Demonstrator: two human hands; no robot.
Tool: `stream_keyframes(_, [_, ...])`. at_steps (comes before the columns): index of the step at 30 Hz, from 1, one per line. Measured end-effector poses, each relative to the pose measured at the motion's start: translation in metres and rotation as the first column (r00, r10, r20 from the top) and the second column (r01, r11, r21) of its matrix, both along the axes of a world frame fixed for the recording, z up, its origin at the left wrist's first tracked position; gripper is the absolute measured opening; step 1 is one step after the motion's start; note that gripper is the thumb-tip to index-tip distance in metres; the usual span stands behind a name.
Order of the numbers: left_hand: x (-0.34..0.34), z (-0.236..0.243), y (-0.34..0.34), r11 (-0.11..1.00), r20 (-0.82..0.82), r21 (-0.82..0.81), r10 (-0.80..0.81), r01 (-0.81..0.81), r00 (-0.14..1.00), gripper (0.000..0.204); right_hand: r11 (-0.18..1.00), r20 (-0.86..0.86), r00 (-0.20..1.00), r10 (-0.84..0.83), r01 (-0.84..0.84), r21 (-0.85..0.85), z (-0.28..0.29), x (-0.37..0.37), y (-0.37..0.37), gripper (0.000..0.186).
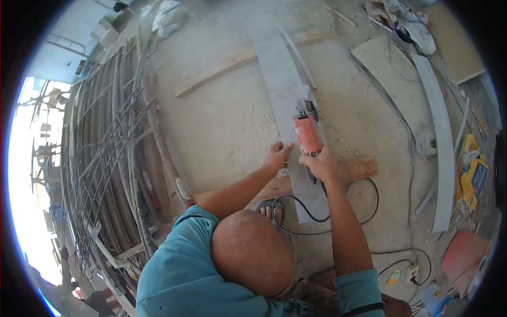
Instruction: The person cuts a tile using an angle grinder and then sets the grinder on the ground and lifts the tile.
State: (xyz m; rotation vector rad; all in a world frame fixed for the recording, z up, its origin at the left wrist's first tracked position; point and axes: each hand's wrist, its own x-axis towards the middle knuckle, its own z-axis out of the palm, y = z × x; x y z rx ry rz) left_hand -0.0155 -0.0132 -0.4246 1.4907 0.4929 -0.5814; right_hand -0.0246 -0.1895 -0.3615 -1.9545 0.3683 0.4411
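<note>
My right hand is closed round the rear body of a red angle grinder. The grinder's disc and guard sit over the right side of a long, flat grey board. At the board's left edge my left hand is closed, fingers curled and thumb against the edge. Beyond the grinder, a narrow grey strip stands apart from the board's right side. Under the board lie a near wooden plank and a far wooden batten.
A black cord loops beside my foot. Many metal pipes and rods are stacked at left. Another grey strip lies at right, near a yellow bag and a red bucket-like container. Pale dust covers the floor.
</note>
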Motion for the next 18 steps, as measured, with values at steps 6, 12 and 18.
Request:
stream_keyframes(6, [0.001,0.003,0.010,0.999,-0.029,0.015,0.029,-0.028,0.999,0.034,0.994,-0.087,0.996,0.027,-0.035,-0.102,0.009,0.014,0.008,0.055])
stream_keyframes(12, [0.005,0.006,0.008,1.000,-0.018,0.004,0.009,-0.009,1.000,0.032,0.996,-0.079,0.997,0.014,-0.021,-0.088,0.009,-0.016,0.002,0.057])
stream_keyframes(18, [0.000,0.008,0.006,0.999,-0.008,0.030,0.038,-0.038,0.999,0.032,0.994,-0.049,0.999,-0.001,-0.004,-0.107,0.012,-0.021,0.004,0.053])
